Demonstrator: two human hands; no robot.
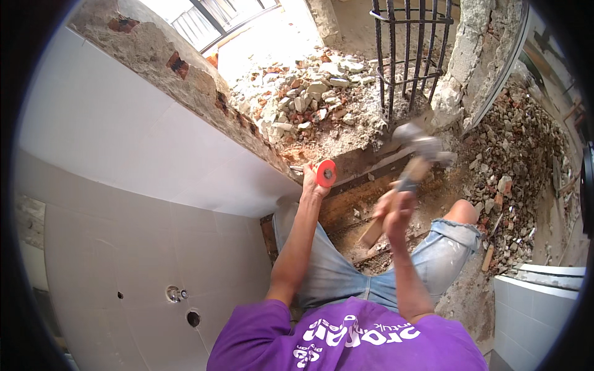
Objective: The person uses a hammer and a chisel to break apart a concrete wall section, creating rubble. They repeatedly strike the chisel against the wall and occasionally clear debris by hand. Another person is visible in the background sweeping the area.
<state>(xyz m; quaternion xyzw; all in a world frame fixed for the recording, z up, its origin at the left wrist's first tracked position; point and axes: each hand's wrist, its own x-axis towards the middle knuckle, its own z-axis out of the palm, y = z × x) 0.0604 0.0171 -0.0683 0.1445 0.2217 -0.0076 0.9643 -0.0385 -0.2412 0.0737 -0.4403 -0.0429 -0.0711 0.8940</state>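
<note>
My left hand [311, 184] is closed around a chisel [327, 174] with a round orange-red hand guard. The guard faces up, and the blade below it is hidden. To its right, my right hand [394, 211] grips a hammer [419, 142] by its wooden handle. Blur smears the metal hammer head, which is raised and apart from the chisel. The chisel is beside the broken lower edge of the wall, at the front of the rubble.
Broken masonry rubble [309, 93] is heaped ahead, with upright steel rebar [413, 55] behind it. A tiled wall [167, 130] rises close on the left. More rubble [513, 154] covers the right side. A tiled ledge [535, 315] stands at the lower right.
</note>
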